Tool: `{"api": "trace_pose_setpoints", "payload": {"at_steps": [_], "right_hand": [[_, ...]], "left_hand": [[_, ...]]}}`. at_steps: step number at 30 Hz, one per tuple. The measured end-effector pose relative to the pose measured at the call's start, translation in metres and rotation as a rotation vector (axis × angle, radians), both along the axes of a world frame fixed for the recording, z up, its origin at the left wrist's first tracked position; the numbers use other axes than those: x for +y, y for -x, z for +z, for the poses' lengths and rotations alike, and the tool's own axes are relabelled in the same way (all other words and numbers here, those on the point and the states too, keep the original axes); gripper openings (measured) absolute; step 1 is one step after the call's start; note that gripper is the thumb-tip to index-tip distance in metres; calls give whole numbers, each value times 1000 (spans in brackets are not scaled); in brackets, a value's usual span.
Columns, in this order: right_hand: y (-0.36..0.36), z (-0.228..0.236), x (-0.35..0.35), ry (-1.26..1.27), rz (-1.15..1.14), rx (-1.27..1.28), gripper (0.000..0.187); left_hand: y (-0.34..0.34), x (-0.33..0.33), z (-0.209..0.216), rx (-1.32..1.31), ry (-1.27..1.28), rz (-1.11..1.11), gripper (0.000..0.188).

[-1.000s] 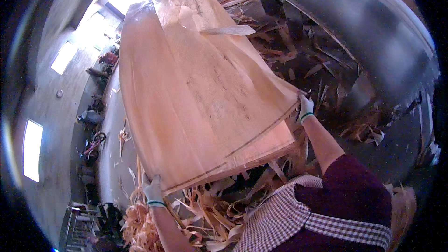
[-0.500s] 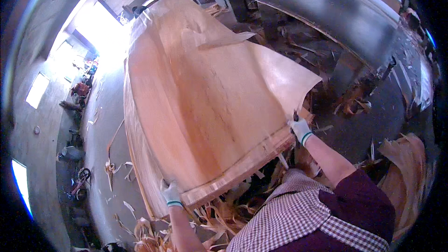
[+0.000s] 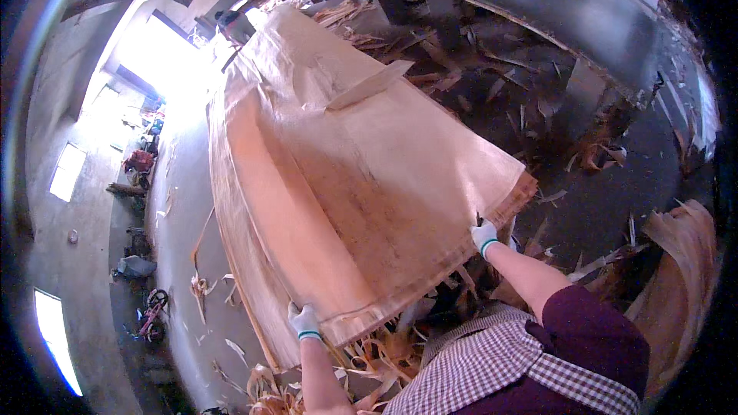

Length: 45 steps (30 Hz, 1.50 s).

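A large, thin sheet of pale wood veneer (image 3: 369, 146) lies over a long stack of veneer (image 3: 515, 198), with a darker orange stretch showing along the left. My left hand (image 3: 304, 322), in a white glove with a green-banded cuff, is closed on the near edge toward the left corner. At the near edge farther right is my right hand (image 3: 484, 237), gloved alike. Its fingers are closed round a small dark tool (image 3: 479, 220), whose kind I cannot make out, and rest against the veneer. A loose flap (image 3: 369, 86) stands up on the sheet's far right part.
Another person (image 3: 234, 27) stands at the stack's far left end. Veneer scraps (image 3: 392, 357) litter the floor below the near edge. A big dark panel (image 3: 523, 11) spans the far right. A curled veneer piece (image 3: 680, 261) stands at right; a bicycle (image 3: 154, 315) is by the left wall.
The sheet's raised right side has dropped flat onto the stack. My right hand has shifted slightly left and down, my left slightly right. The person at the far end shows more fully.
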State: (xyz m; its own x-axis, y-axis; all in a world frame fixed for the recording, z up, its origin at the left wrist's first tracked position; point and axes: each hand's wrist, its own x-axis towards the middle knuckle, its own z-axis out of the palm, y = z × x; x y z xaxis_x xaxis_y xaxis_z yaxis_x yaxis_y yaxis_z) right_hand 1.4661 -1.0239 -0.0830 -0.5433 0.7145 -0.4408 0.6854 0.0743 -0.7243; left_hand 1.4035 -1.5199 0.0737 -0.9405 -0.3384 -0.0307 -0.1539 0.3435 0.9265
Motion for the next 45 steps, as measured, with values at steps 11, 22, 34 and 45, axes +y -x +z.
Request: {"api": "trace_pose_setpoints", "payload": {"at_steps": [11, 22, 34, 45], "right_hand": [[27, 16, 11, 378, -615, 510, 24], [43, 22, 90, -175, -314, 490, 24], [54, 40, 78, -374, -321, 399, 29], [1, 37, 57, -275, -453, 476, 31]], "left_hand": [[-50, -79, -59, -637, -596, 239, 49], [-48, -80, -34, -319, 134, 195, 22], [-22, -93, -54, -202, -65, 246, 16], [-76, -104, -92, -138, -82, 324, 15]]}}
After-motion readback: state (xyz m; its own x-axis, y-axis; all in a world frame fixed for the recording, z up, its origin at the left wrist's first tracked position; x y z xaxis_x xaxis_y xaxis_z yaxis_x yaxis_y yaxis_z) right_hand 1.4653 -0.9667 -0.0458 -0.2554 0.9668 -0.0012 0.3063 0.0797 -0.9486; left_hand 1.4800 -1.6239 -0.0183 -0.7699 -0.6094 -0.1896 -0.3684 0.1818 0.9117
